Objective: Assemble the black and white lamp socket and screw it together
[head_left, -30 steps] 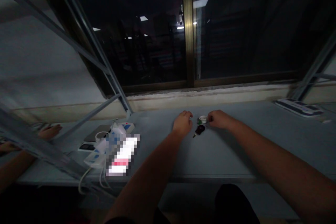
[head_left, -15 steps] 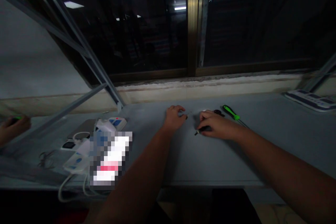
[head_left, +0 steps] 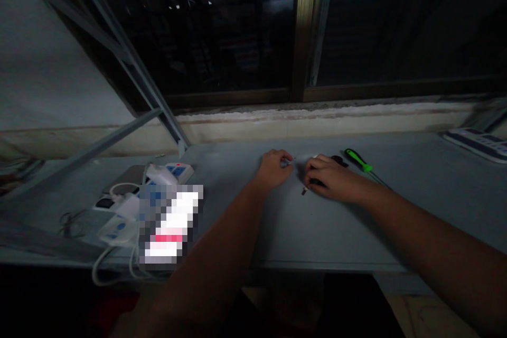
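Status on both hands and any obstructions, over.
Left hand curled, hold unclear. Right hand over dark metal-tipped piece, grip unclear. Possible obstruction: green-handled screwdriver close by.

Small dark piece (head_left: 316,182) with metallic tip (head_left: 304,190), mostly hidden in the right hand (head_left: 332,177)

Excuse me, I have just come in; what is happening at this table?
A person is working bare-handed at a grey table. The right hand holds a small metal-tipped piece. The left hand is curled close by; whether it grips anything is unclear. A green-and-black screwdriver lies further back, to the right of the right hand.
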The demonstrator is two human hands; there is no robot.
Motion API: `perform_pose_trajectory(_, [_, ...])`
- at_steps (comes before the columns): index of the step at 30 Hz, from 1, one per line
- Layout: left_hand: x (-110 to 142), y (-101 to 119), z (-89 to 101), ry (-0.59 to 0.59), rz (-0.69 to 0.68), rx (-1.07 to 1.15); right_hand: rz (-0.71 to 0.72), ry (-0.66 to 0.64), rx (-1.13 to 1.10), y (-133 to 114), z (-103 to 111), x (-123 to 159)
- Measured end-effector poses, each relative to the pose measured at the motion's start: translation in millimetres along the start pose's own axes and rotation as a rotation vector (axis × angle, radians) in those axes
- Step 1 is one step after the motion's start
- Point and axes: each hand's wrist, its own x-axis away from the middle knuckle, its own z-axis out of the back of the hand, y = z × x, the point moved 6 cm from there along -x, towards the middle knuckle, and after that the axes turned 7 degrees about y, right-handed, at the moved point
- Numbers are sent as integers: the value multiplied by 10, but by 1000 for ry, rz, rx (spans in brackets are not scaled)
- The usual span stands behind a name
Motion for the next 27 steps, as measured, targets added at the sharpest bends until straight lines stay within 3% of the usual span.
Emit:
perform_pose_trajectory(3, [-11,-12,23,24,15,18,-44,123,-53,36,163,-13])
perform_pose_trajectory(7, [-44,-46,24,33,15,43,-424,260,-104,512,451,150])
perform_pose_trajectory(9, [-58,-60,16,30,11,59,-586,284,-71,768,550,288])
perform_pose_trajectory(12, [-61,-61,-2,11,6,91,-709,221,26,1003,568,418])
perform_pose_trajectory(18, [-13,25,-7,-26,-58,137,-713,-11,206,1019,315,368])
perform_pose_trajectory(27, [29,78,2,-61,-83,159,-779,-12,131,1131,240,447])
